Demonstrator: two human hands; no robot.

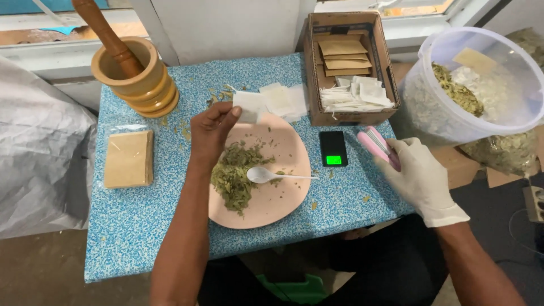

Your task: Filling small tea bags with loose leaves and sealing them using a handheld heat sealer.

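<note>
Pinching a small white sachet (247, 107) with left hand (211, 131) fingers over the pink plate (283, 207); gloved right hand (420, 178) grips a pink sealer (377, 145) mid-right.

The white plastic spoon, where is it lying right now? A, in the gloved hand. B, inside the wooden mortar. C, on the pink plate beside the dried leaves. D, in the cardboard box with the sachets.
C: the white plastic spoon rests on the pink plate, its bowl next to the heap of dried leaves, while the gloved right hand holds a pink sealer tool instead.
</note>
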